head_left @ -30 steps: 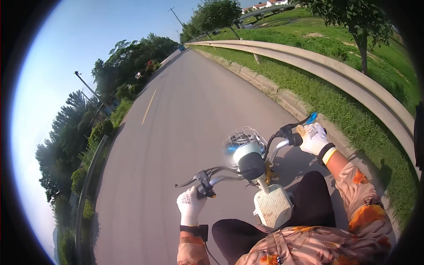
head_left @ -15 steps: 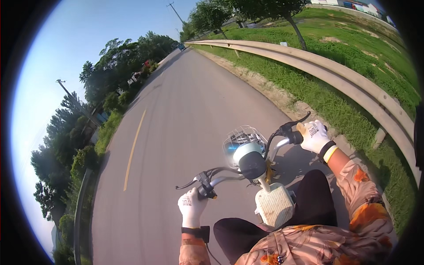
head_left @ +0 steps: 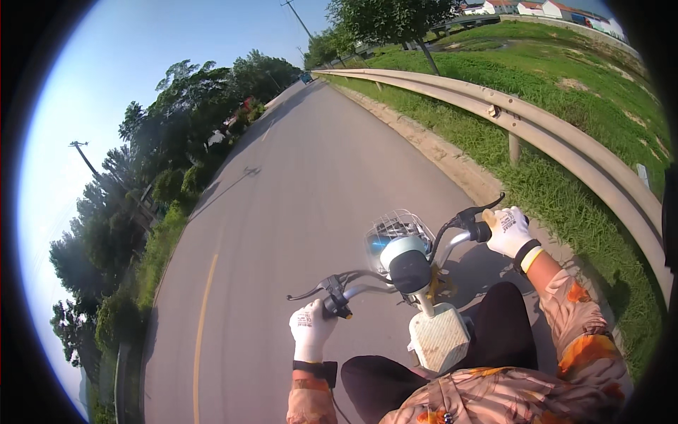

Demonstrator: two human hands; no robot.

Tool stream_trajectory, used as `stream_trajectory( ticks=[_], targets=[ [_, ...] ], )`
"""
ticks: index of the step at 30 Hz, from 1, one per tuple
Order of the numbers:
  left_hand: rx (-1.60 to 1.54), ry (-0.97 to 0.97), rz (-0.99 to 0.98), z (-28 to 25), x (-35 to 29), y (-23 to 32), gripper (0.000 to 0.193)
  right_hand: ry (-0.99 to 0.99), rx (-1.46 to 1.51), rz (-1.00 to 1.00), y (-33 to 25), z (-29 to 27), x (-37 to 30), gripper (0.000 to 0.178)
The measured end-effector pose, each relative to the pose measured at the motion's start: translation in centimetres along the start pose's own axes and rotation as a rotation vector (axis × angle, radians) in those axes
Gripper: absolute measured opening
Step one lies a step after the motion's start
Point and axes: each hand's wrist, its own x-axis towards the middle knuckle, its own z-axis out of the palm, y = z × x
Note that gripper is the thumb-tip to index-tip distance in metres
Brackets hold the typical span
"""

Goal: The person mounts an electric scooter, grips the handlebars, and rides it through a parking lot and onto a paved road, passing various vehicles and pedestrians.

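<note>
I sit astride a two-wheeled scooter with a silver handlebar (head_left: 367, 288). My left hand (head_left: 311, 325), in a white glove, is wrapped round the left grip, behind a black brake lever (head_left: 304, 294). My right hand (head_left: 507, 230), gloved the same way, closes on the right grip beside its own brake lever (head_left: 484, 206). Between them is a pale and black console (head_left: 409, 268), with a wire basket (head_left: 401, 230) in front of it. Something blue shows inside the basket. Below the console, a cream ribbed cover (head_left: 439, 338) lies between my knees.
A paved road (head_left: 304, 169) runs ahead with a yellow line (head_left: 203, 332) on the left. Along the right runs a metal guardrail (head_left: 558, 131) above a grass verge (head_left: 537, 184). Trees (head_left: 183, 113) stand at the left. Far ahead is a blue vehicle (head_left: 305, 78).
The scooter has moved forward along the road, and the guardrail, trees and poles have shifted in view. The far blue vehicle looks slightly larger. Both hands keep their hold on the handlebar.
</note>
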Motion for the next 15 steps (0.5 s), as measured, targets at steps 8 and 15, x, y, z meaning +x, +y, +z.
stream_trajectory(
  ticks=[8,15],
  targets=[
    [-0.011,0.014,0.017,-2.3,0.4,1.7,0.026,0.023,-0.01,0.02,1.1,-1.5,-0.1,0.029],
    [-0.006,0.01,0.007,1.2,0.2,2.6,0.027,-0.036,-0.007,-0.001,2.6,1.7,0.4,0.033]
  ],
)
